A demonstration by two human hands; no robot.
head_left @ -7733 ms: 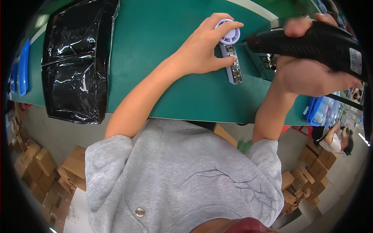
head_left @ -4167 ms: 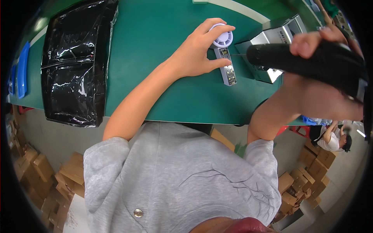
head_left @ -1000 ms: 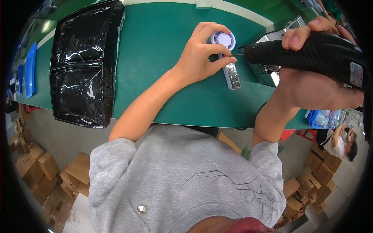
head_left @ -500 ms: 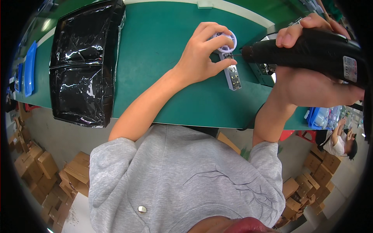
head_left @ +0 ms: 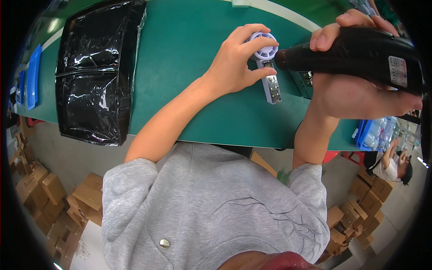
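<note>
My left hand (head_left: 236,60) holds a small pale purple handheld fan (head_left: 265,47), its fingers around the round head and the thumb beside the handle. The handle (head_left: 272,85) has no cover on this side, so a circuit board shows inside. My right hand (head_left: 346,85) is wrapped around a thick black electric screwdriver (head_left: 333,54), which lies sideways with its nose pointing left. That nose is close to the right of the fan, where head and handle meet. I cannot make out the screwdriver's bit.
A large black plastic-wrapped package (head_left: 92,74) lies on the green table (head_left: 180,40) at left. Behind the screwdriver stands a dark box-shaped device (head_left: 303,83). Blue trays (head_left: 33,76) are at far left, a filled blue bin (head_left: 371,135) at right. Another person (head_left: 389,164) sits beyond it.
The screwdriver has shifted slightly left and up, and its thin bit, seen before at the fan's handle, no longer shows. The fan has moved a little right and tilted in my left hand.
</note>
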